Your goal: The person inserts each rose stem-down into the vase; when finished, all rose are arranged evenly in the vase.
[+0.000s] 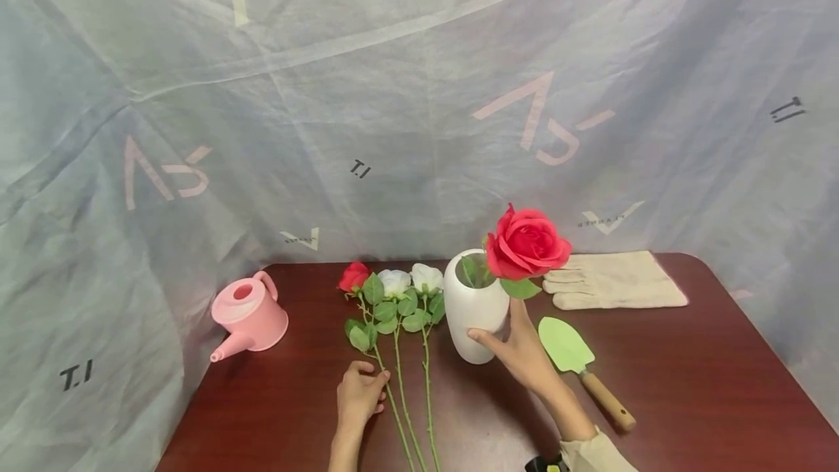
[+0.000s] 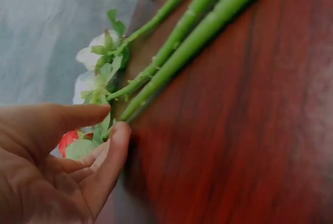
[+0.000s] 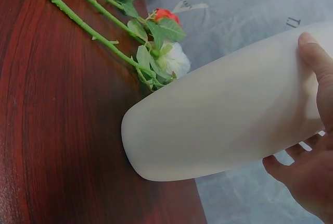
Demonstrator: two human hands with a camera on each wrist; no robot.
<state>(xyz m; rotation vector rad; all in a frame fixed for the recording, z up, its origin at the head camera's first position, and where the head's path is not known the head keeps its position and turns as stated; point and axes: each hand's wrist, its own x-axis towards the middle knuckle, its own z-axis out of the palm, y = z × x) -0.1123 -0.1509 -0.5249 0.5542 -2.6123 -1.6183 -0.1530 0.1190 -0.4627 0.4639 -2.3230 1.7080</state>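
Observation:
My right hand (image 1: 527, 359) grips a white vase (image 1: 473, 323), thumb on its near side and fingers around the far right side. A large red rose (image 1: 528, 242) stands in the vase, its bloom leaning right over the rim. Left of the vase, a smaller red rose (image 1: 355, 277) and two white roses (image 1: 427, 278) lie with their long stems toward me. My left hand (image 1: 359, 395) is at the red rose's stem (image 1: 391, 399). In the left wrist view, thumb (image 2: 93, 113) and forefinger lie either side of that stem, a gap between their tips.
A pink watering can (image 1: 252, 315) stands at the table's left edge. A green-bladed trowel (image 1: 565, 344) with a wooden handle lies right of the vase. Behind it are cream work gloves (image 1: 616, 281). Grey cloth (image 1: 406, 130) hangs along the table's back edge.

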